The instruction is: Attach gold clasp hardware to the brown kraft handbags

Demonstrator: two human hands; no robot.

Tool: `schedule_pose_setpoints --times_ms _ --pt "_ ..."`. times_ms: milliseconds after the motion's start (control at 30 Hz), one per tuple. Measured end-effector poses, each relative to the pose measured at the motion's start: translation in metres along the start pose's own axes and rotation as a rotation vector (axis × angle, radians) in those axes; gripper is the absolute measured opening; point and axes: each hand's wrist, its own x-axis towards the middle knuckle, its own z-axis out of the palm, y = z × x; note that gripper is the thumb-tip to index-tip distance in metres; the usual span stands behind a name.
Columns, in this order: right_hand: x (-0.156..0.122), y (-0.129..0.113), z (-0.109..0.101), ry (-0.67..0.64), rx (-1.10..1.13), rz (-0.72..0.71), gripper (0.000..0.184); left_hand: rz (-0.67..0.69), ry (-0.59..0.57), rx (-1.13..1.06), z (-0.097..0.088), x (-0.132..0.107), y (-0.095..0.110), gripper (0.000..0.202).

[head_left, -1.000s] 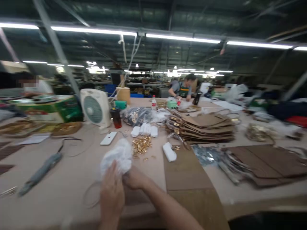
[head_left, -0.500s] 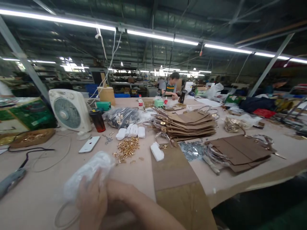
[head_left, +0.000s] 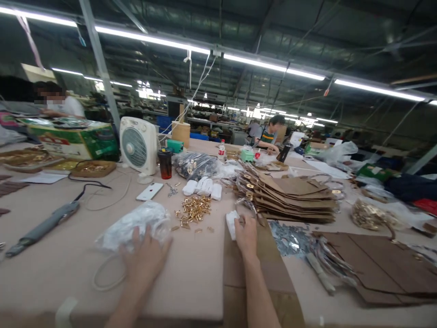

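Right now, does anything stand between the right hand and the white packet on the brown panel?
Nothing visible does: the right hand is right at the white packet on the brown panel, though its grip is unclear. The pile of gold pieces lies to the packet's left, not between them.

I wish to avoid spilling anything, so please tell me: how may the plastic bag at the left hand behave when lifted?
The plastic bag will probably sag, since its thin film looks wrinkled and loose. It may be light if its white contents are as soft as they look. The glossy film could slide under the left hand.
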Motion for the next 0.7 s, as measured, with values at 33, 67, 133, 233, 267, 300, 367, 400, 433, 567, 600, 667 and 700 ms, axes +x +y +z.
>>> schedule_pose_setpoints --times_ms 33,67,133,233,267,300,367,400,433,567,600,667,700 --pt "-0.001 0.009 -0.001 -0.005 -0.087 0.011 0.055 -0.012 0.016 -0.005 -0.001 0.001 0.001 0.066" --pt "-0.003 0.015 -0.002 -0.026 -0.16 0.016 0.056 -0.023 0.036 -0.018 -0.001 0.001 0.002 0.066" --pt "-0.007 0.023 -0.001 -0.09 -0.249 0.006 0.053 -0.044 0.091 -0.086 -0.002 0.0 0.002 0.066" --pt "-0.01 0.024 0.002 -0.151 -0.223 0.011 0.044 -0.068 0.26 -0.293 -0.004 -0.001 0.001 0.077" --pt "-0.01 0.023 0.003 -0.164 -0.18 0.035 0.041 -0.066 0.355 -0.372 -0.004 -0.002 0.001 0.082" --pt "-0.01 0.02 0.003 -0.175 -0.129 0.064 0.038 -0.05 0.461 -0.446 -0.005 -0.004 0.0 0.084" --pt "-0.011 0.013 0.004 -0.181 -0.016 0.115 0.033 0.022 0.659 -0.566 -0.007 -0.008 0.002 0.081" --pt "-0.011 0.008 0.005 -0.168 0.048 0.125 0.032 0.069 0.728 -0.622 -0.008 -0.012 0.005 0.076" --pt "-0.013 0.002 0.006 -0.148 0.121 0.119 0.031 0.113 0.761 -0.69 -0.009 -0.016 0.01 0.069" --pt "-0.022 -0.031 0.018 -0.114 0.417 -0.001 0.033 0.213 0.388 -1.213 -0.012 -0.031 0.049 0.051" --pt "-0.026 -0.041 0.023 -0.128 0.459 -0.063 0.032 0.221 0.191 -1.397 -0.014 -0.032 0.062 0.054" --pt "-0.032 -0.058 0.033 -0.168 0.491 -0.233 0.026 0.193 -0.132 -1.764 -0.018 -0.025 0.085 0.061" --pt "-0.036 -0.065 0.039 -0.198 0.493 -0.329 0.023 0.167 -0.241 -1.936 -0.019 -0.019 0.095 0.062"
